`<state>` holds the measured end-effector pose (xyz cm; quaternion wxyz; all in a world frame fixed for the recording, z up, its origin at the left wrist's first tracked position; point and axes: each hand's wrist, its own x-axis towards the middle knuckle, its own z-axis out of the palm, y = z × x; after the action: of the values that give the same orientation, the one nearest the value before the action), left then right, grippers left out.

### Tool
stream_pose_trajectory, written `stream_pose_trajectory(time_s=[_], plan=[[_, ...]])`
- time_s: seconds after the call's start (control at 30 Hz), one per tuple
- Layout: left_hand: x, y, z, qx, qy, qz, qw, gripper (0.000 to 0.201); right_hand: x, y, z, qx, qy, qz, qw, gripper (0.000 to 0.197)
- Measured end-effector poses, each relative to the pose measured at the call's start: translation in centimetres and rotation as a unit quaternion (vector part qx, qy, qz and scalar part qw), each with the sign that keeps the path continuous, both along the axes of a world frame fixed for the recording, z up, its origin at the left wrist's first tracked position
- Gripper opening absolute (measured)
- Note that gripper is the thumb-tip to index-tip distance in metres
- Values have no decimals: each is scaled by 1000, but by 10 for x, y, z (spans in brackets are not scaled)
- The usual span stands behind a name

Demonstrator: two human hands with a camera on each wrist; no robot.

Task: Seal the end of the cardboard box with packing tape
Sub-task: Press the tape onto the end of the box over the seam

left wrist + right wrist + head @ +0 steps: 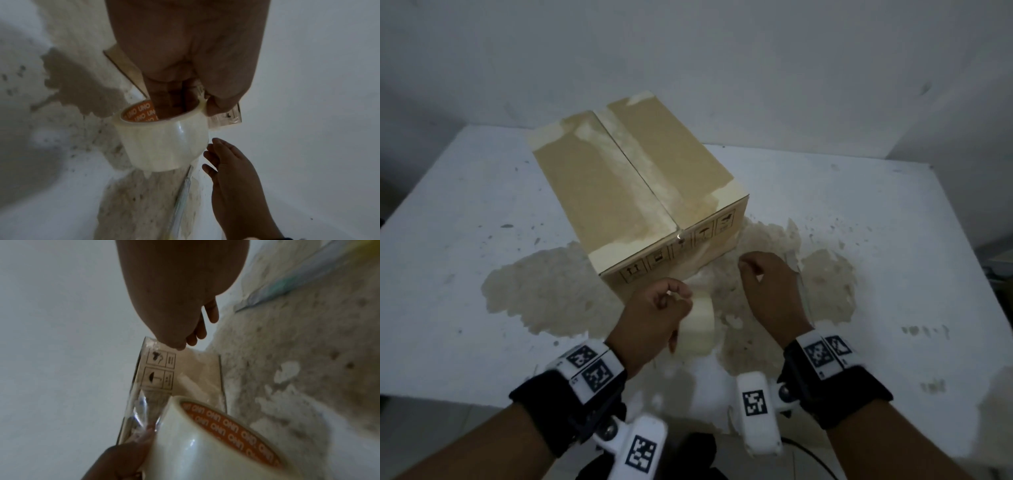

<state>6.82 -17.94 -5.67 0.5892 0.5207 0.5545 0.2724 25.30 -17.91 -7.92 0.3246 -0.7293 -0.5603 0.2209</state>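
Observation:
A brown cardboard box (640,181) stands on the table with its flaps closed and old tape along the top seam. My left hand (671,301) grips a roll of clear packing tape (697,325) just in front of the box's near end, fingers inside the orange core (141,113) and thumb outside. A strip of clear tape (141,412) runs from the roll (195,444) to the box's printed end face (158,369). My right hand (753,270) hovers right of the roll by the end face, fingers (207,318) relaxed and holding nothing.
The white table (465,212) has large patches of peeled, tan surface around the box. A slim cutter (804,291) lies on the table just right of my right hand, also seen as the cutter (185,186). A plain wall stands behind the table.

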Motion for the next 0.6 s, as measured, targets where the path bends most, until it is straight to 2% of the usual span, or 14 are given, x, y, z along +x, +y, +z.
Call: stream_pose_trajectory(time_s=[0.1,0.2,0.27,0.33,0.43,0.6], plan=[[-24,1,6,54,33,-14,998,18,-26,4,4,1,70,-1,998,22],[-47,5,13,80,45,-33,995,17,-43,13,8,62,71,-41,995,48],[-58,9,19,89,49,-42,994,10,-45,24,13,89,-6,-29,996,74],[-66,13,25,97,44,-48,993,9,-39,37,16,89,-117,14,989,85],[-73,21,28,101,32,-60,993,21,-29,53,16,70,-230,79,968,79],[-72,25,27,102,35,-67,992,26,-23,65,13,100,-305,96,942,64]])
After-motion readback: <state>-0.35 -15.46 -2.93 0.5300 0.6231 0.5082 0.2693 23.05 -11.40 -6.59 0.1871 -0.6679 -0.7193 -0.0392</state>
